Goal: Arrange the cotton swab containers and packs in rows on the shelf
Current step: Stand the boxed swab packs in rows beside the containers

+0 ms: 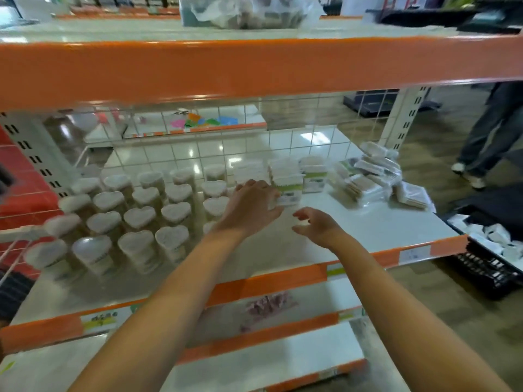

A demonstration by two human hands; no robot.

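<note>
Several heart-lidded cotton swab containers (141, 219) stand in rows on the left half of the white shelf (376, 224). Behind my hands stand rectangular swab boxes with green labels (312, 174). My left hand (252, 205) rests palm down on one such box (288, 198), its fingers against the box's left side. My right hand (317, 224) hovers just right of it with curled, spread fingers and nothing in it. Flat clear swab packs (373, 176) lie in a loose heap at the shelf's back right.
An orange beam (254, 66) of the upper shelf hangs close above. A wire grid (198, 148) backs the shelf. A black crate (492, 256) with white items sits on the floor at right. Another person's legs (486, 137) stand beyond it. Lower shelves with small pink items (268, 304) lie below.
</note>
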